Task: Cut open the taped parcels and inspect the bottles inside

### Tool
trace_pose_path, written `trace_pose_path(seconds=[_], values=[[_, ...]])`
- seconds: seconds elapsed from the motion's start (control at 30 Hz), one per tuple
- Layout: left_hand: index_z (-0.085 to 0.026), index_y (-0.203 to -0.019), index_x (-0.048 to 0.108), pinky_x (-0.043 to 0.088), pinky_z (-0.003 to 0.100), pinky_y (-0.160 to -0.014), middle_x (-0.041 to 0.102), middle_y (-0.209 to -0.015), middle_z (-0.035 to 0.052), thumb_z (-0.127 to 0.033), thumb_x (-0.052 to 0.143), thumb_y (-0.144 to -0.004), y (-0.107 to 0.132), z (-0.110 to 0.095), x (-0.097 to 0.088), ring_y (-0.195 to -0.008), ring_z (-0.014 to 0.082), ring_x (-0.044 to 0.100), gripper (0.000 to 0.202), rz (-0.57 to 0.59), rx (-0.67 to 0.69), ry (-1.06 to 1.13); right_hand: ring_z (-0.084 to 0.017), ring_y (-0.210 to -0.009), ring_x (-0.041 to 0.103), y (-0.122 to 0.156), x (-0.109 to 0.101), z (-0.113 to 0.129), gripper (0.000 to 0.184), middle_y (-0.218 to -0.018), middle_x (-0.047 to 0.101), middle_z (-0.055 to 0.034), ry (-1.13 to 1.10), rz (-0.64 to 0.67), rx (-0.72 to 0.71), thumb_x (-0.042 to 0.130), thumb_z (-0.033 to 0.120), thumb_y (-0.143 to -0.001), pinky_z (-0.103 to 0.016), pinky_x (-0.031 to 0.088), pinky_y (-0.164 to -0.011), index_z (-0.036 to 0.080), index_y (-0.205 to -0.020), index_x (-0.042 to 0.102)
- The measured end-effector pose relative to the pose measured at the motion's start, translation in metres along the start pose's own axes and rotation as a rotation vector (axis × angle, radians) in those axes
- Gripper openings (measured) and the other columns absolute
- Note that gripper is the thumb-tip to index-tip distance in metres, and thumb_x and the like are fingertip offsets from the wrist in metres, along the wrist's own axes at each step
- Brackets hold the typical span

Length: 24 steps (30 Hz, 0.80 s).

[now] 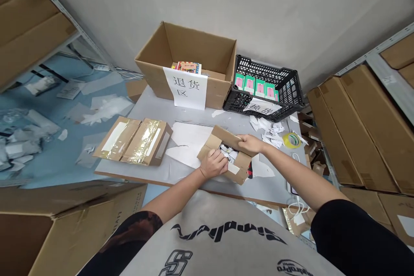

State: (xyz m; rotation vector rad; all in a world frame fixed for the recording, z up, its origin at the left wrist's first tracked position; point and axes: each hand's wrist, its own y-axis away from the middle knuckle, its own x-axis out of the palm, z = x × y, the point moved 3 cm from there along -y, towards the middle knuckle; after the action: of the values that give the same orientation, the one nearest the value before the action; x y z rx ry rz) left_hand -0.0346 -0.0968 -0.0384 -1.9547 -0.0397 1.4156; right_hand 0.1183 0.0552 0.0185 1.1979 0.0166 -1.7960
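A small open cardboard box (239,171) sits on the grey table (181,172) just in front of me, with crumpled paper and dark items inside. My left hand (213,164) is closed on the box's near left edge, fingers curled over the flap. My right hand (250,143) grips the far flap (226,136) and holds it up and back.
Two taped flat boxes (136,140) lie at the left. A large open carton (190,67) with a paper label stands at the back, beside a black crate (265,90) of green packs. Paper scraps (270,131) and a tape roll (292,140) lie at the right. Cartons stand on both sides.
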Motion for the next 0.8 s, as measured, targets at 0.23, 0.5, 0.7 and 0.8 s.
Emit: trace_pose_path(seconds=[0.23,0.5,0.7,0.8], values=[[-0.022,-0.099,0.063,0.037,0.041,-0.092,0.064,-0.100,0.0073,-0.032,0.059,-0.089,0.037,-0.011,-0.026,-0.112,0.0243,0.055,0.015,-0.017,0.000,0.033,-0.022,-0.082,0.062,-0.007,-0.012,-0.043,0.047,-0.090,0.069,-0.0032,0.135,-0.113,0.134,0.066,0.049,-0.076,-0.028,0.045,-0.070,0.021,-0.114,0.061],[-0.025,-0.119,0.061,0.046,0.042,-0.095,0.060,-0.119,0.0106,-0.022,0.055,-0.089,0.092,-0.018,-0.040,-0.115,0.0252,0.053,0.031,0.223,-0.144,0.161,-0.023,-0.105,0.059,0.012,0.048,-0.030,0.046,-0.112,0.064,-0.0101,0.240,-0.379,0.130,0.039,0.053,-0.096,-0.032,0.043,-0.092,0.023,-0.125,0.059],[-0.023,-0.122,0.059,0.051,0.035,-0.079,0.063,-0.090,0.0081,-0.028,0.048,-0.093,0.050,0.004,-0.040,-0.087,0.0212,0.059,0.031,0.299,-0.306,0.232,-0.025,-0.107,0.060,0.011,0.077,-0.015,0.047,-0.120,0.064,-0.0133,0.316,-0.399,0.253,0.034,0.046,-0.099,-0.036,0.042,-0.093,0.019,-0.132,0.053],[-0.024,-0.112,0.063,0.048,0.040,-0.079,0.060,-0.095,0.0102,-0.033,0.057,-0.087,0.017,0.023,-0.042,-0.090,0.0254,0.056,0.027,0.312,-0.354,0.084,-0.027,-0.105,0.059,0.016,0.072,-0.003,0.046,-0.119,0.064,-0.0146,0.361,-0.412,0.259,0.039,0.045,-0.097,-0.039,0.041,-0.093,0.018,-0.133,0.052]])
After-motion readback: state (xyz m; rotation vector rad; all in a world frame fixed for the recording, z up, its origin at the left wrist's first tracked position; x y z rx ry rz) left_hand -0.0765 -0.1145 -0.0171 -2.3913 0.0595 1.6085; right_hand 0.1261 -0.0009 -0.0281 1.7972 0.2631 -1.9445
